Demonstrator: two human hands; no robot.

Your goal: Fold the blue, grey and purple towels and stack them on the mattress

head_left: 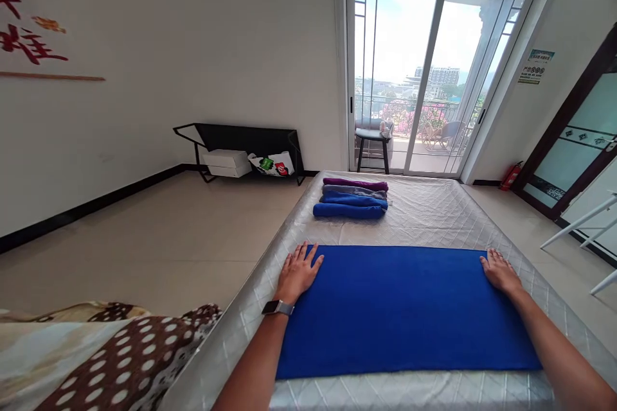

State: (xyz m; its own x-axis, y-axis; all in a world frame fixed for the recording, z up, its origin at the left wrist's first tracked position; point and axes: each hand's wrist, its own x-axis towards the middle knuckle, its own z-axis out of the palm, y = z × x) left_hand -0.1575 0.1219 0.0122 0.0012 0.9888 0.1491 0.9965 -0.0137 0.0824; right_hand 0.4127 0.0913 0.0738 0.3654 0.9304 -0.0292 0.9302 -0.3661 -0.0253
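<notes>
A blue cloth lies flat as a wide rectangle on the silvery quilted mattress. On its far left corner rests my left hand, fingers spread, with a watch on the wrist. My right hand lies at the far right corner, palm down and fingers apart, touching the cloth's edge. Beyond the cloth several rolled cloths sit side by side: a blue roll nearest, another blue roll, a grey roll and a purple roll farthest.
Brown polka-dot fabric lies at the lower left beside the mattress. A black rack with a white box stands by the wall. A stool is near the glass doors, and white metal legs are at the right.
</notes>
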